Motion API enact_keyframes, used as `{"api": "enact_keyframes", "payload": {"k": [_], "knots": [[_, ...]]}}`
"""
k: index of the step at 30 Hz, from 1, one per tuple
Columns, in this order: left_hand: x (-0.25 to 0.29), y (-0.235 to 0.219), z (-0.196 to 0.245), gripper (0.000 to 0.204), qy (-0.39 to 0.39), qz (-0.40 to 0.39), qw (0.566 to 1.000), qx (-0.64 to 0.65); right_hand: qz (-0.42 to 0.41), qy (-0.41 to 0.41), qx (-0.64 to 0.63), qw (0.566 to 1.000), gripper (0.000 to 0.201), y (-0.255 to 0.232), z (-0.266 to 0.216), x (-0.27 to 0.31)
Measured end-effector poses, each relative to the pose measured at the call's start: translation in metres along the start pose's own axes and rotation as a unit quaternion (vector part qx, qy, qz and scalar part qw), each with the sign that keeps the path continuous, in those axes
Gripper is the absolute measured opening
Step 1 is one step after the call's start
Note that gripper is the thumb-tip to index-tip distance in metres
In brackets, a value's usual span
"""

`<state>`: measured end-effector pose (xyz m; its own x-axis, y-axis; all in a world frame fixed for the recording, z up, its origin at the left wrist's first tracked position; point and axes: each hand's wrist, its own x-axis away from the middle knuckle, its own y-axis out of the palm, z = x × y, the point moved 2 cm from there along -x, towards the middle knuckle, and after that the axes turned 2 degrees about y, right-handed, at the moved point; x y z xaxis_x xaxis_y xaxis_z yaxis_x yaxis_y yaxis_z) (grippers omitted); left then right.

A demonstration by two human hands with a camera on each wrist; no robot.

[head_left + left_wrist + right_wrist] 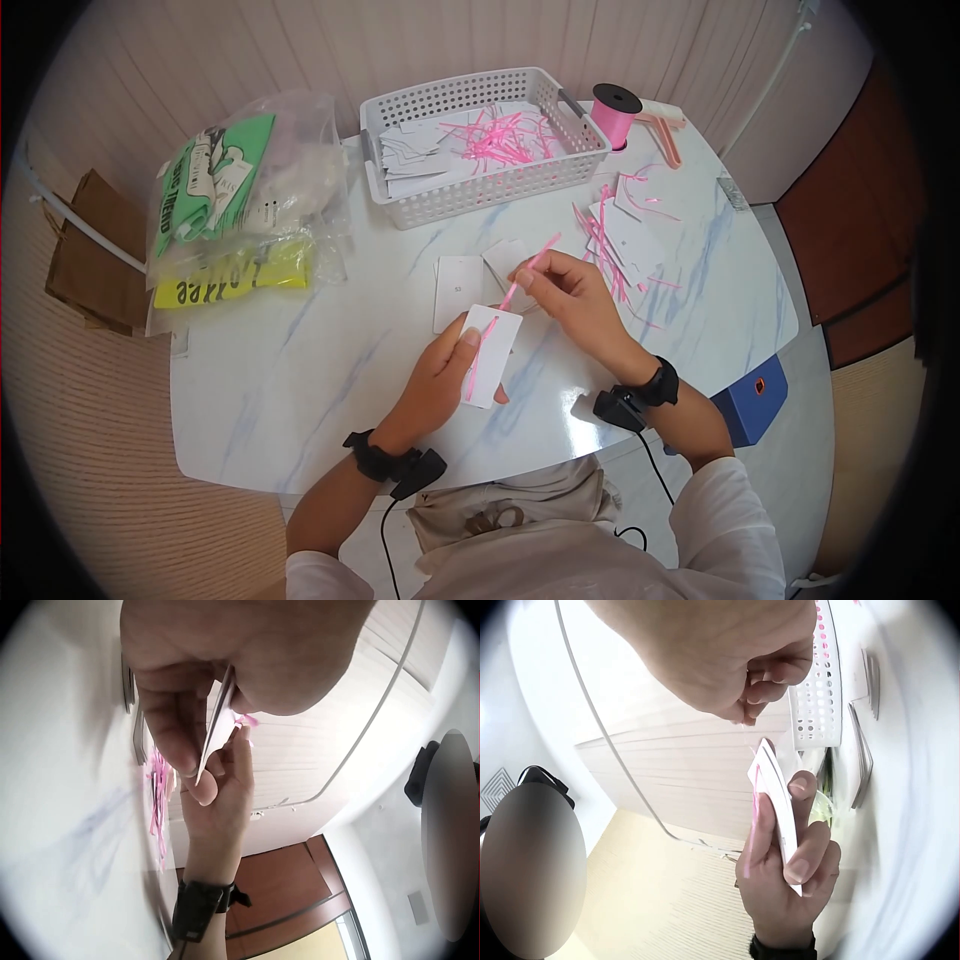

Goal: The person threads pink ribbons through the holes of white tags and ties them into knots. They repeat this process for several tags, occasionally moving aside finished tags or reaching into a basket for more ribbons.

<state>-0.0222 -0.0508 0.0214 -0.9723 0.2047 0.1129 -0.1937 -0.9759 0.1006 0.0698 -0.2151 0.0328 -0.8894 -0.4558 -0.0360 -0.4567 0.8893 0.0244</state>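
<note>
In the head view my left hand (440,375) holds a white card (492,358), thumb on its face and fingers behind. A pink ribbon (475,365) runs from the hole at the card's top down its face. My right hand (570,300) pinches the ribbon's upper part (530,266) between thumb and index finger, just above the card. The right wrist view shows the left hand (787,862) round the card (778,799), its edge turned to the camera, and the right hand (742,660) with curled fingers beyond the card's top.
White cards (458,292) lie beyond the hands. To the right are cards with pink ribbons (625,245). A grey basket (500,190) of cards and ribbons stands at the back, beside a pink ribbon spool (613,118) and a pink tool (664,140). Plastic bags (250,200) lie left.
</note>
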Motion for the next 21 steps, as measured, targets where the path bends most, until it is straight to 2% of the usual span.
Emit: {"api": "enact_keyframes", "payload": {"k": [1,5,7,8,10,13,21], "knots": [[0.0,0.0,0.001,0.043,0.004,0.007,1.0,-0.005,0.003,0.032,-0.021,0.999,0.014,0.001,-0.002,0.001],[-0.002,-0.005,-0.004,0.042,0.017,0.047,0.998,0.046,0.01,0.023,-0.021,0.999,0.015,-0.001,0.008,-0.001],[-0.003,-0.007,-0.008,0.042,0.021,0.06,0.994,0.086,-0.035,0.006,0.068,0.997,0.014,0.001,0.012,0.0],[-0.003,-0.007,-0.007,0.042,0.022,0.06,0.994,0.086,-0.035,0.006,0.068,0.997,0.014,0.002,0.01,0.001],[-0.003,-0.007,-0.006,0.041,0.011,0.051,0.994,0.094,-0.044,-0.047,0.143,0.988,0.014,0.006,0.002,0.003],[-0.002,-0.008,-0.008,0.039,0.017,0.043,0.997,0.059,-0.033,-0.087,0.132,0.987,0.014,0.005,0.003,0.003],[-0.002,-0.007,-0.012,0.037,-0.023,0.023,0.997,0.066,-0.061,-0.098,0.129,0.985,0.01,0.007,0.006,0.004]]}}
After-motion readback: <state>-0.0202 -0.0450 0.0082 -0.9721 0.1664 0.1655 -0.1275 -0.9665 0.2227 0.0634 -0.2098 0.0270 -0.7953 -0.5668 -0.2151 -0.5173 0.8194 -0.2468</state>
